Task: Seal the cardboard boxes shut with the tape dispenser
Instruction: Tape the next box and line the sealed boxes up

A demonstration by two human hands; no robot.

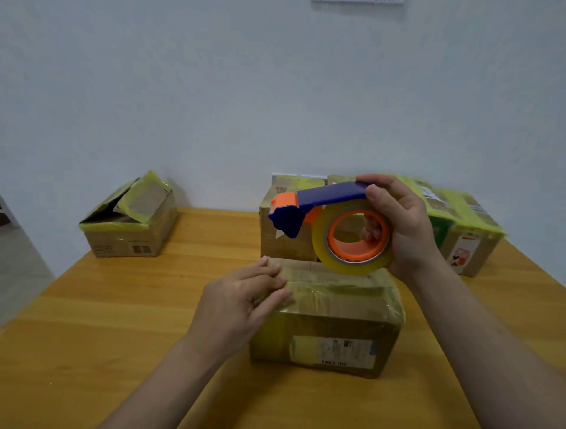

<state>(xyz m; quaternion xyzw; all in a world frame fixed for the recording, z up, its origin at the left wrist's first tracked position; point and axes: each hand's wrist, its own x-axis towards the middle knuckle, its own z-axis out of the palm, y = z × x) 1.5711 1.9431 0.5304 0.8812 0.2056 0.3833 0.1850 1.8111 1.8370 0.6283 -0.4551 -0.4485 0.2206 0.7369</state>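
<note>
Cardboard box (337, 306), tape-glossy, under left hand (239, 303), grip spread flat; right hand (404, 226), grip curled round plastic tape dispenser (327, 196).

I can't read the label (332, 350) on the near box (337, 309) from here: the print is too small and soft. My left grip (242, 300) covers that box's top left corner. The right grip (401, 226) has its fingertips (372, 229) showing only through the hole of the tape roll (318, 242). That grip and the tape dispenser (324, 199) hide much of the middle far box (281, 238) and the left end of the far right box (468, 232). Whether tape runs from roll to box, I cannot tell. The markings on the far left box (131, 220) are blurred. A white strip (358, 1) is cut off by the top edge, and the counter (122, 321) runs off the bottom.
</note>
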